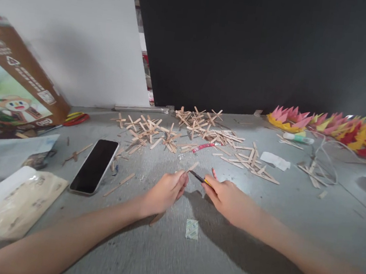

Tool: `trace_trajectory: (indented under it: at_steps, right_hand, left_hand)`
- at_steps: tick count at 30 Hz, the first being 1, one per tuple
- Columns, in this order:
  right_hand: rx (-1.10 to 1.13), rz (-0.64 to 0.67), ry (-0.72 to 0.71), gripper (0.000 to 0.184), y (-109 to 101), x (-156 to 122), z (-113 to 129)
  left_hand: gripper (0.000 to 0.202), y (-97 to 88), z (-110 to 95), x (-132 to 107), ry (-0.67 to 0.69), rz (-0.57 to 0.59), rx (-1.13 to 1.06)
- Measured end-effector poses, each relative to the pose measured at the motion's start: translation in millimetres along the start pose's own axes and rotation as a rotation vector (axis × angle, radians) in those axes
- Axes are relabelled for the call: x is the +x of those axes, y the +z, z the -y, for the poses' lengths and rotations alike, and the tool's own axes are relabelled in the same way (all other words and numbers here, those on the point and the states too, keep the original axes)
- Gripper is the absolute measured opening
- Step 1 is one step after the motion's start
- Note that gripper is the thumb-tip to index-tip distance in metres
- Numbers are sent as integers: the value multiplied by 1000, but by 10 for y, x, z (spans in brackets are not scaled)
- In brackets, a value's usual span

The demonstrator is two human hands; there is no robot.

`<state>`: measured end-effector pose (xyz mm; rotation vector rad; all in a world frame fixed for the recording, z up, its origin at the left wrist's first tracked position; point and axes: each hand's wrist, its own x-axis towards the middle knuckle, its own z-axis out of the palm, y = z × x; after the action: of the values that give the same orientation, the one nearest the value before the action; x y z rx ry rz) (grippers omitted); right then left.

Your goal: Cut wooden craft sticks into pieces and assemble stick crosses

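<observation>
My left hand (165, 192) is closed around a flat wooden craft stick (193, 167), whose pale end pokes out past the thumb. In my right hand (227, 199) is a yellow and black utility knife (200, 178), its dark tip up against the stick or just beside it; I cannot tell if it cuts in. A small reddish tip (213, 173) shows above the right fingers, too small to name. Beyond both hands lies a heap of loose craft sticks (230, 138), and several crossed stick pieces (148, 130) stand to its left.
A phone (94, 166) and a plastic packet (22, 201) lie left, before a brown printed box (25, 80). A small printed sachet (192, 229) is near me. At right are folded-paper decorations (355, 135), a glue stick (297, 138) and a white cable (335, 168). A dark panel (265, 49) stands behind.
</observation>
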<state>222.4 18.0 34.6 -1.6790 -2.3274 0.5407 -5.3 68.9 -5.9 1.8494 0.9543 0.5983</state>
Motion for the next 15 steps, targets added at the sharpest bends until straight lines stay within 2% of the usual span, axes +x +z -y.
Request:
trace_trajectory:
  at_steps: [6,12,15]
  right_hand:
    - [507,155,121,38,-68,38,2]
    - [786,288,288,42,-45,42,18]
    - [856,309,295,44,-38,34,24]
  left_hand:
    - [50,-10,-63,-9,1,-12,-42]
    - [49,-16,-94,-5,-13,-13,-32]
    - [50,-14,-94,-5,-6,-13,-41]
